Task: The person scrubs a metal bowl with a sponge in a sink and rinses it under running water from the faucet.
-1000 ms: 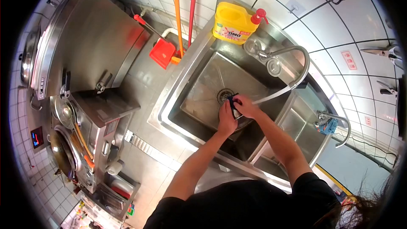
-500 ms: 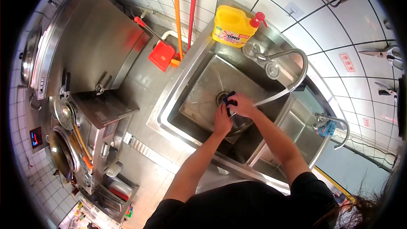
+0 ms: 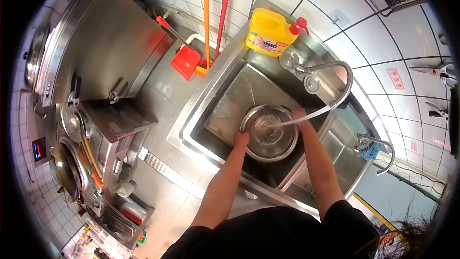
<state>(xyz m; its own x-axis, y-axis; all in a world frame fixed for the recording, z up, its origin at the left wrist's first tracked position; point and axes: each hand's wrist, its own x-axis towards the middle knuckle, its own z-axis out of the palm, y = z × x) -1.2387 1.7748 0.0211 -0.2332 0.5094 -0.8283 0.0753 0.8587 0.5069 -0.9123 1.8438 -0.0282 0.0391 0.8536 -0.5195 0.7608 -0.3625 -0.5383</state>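
Observation:
A round stainless steel bowl sits low in the large sink basin. Water from the curved faucet streams into it and ripples at its bottom. My left hand grips the near-left side of the rim, fingers partly hidden beyond the edge. On the opposite, upper-right side, my right hand holds the rim as the stream passes close by; its fingers are blurred. The drain is covered by the bowl.
A yellow detergent jug with a red pump stands on the sink's back ledge. A smaller basin lies to the right, with a second faucet and blue cloth. A red dustpan is on the floor left.
Both hands were together over the drain around a small dark object, which no longer shows. They have moved apart to the sides of the bowl, now fully under the water stream.

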